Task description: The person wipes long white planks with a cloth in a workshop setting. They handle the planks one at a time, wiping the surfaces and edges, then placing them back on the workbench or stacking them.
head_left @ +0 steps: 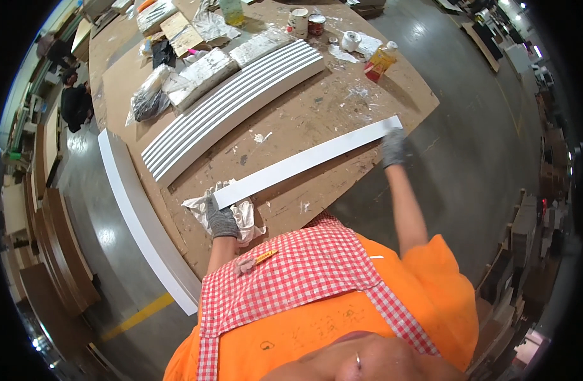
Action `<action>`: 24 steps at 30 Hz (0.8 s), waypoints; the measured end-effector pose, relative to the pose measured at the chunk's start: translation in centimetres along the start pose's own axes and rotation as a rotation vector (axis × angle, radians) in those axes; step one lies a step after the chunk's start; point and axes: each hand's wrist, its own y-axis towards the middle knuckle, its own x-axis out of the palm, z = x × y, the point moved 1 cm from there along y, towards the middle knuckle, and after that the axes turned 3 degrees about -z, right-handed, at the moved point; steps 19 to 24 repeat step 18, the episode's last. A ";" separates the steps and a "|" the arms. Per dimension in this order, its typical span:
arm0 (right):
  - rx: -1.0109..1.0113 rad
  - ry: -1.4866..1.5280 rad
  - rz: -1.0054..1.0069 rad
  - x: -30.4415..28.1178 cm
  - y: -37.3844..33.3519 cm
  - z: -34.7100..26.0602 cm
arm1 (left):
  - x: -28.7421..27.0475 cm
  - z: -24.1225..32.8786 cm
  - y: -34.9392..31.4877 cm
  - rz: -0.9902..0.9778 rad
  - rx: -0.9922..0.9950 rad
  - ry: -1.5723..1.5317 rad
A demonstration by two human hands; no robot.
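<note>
A long white board (310, 160) slants across the near part of the table, its right end farther from me than its left. My left hand (221, 221), in a grey glove, is closed at the board's left end. A crumpled white rag (245, 219) lies under and beside that hand. At the other end, my right hand (393, 149), also gloved in grey and slightly blurred, grips the board near the table's right edge. Farther off, a row of curved white strips (240, 105) lies side by side on the table.
Wrapped white bundles (202, 76) lie behind the strips. A bottle of amber liquid (381, 61), a red can (316, 24) and a white tub (298, 22) stand at the back. A long curved white panel (142, 216) runs along the table's left side. Another person (75, 101) is at far left.
</note>
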 end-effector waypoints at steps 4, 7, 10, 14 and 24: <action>0.017 -0.004 0.272 -5.8 5.9 11.6 | 0.9 -1.0 1.2 0.001 0.031 0.069; -0.026 0.079 0.095 -2.1 4.3 5.7 | 1.5 -0.3 -0.2 -0.018 0.016 -0.015; -0.064 0.026 0.103 -0.5 2.3 2.3 | 1.7 0.1 -0.9 -0.067 0.038 -0.086; 0.222 0.154 0.039 -2.2 8.0 1.8 | 2.4 -0.2 -0.7 0.103 0.017 -0.068; -0.225 0.397 -0.076 3.1 11.1 -5.0 | -1.0 0.2 -0.4 -0.042 0.021 -0.127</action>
